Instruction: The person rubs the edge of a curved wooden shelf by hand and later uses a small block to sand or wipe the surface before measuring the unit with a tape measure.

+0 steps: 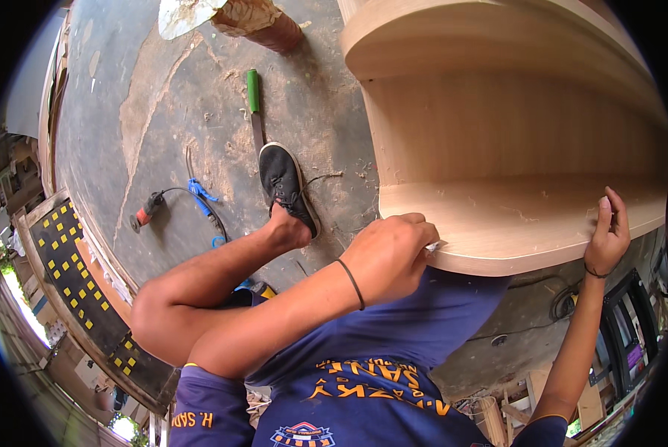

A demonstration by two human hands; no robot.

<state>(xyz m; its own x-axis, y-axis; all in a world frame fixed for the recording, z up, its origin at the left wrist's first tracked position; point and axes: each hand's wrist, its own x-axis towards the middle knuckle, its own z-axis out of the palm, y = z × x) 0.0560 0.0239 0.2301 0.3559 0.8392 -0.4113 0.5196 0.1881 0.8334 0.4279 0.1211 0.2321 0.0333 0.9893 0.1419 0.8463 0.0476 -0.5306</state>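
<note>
A small whitish piece was held in the clenched fingers of the left hand, at the edge of the lower panel of a curved wooden unit. The right hand was rested against the same edge, well apart from the left, its fingers loosely extended. On the floor, a green-handled tool was seen beside a black shoe, and a blue air gun near a red-and-black power tool.
</note>
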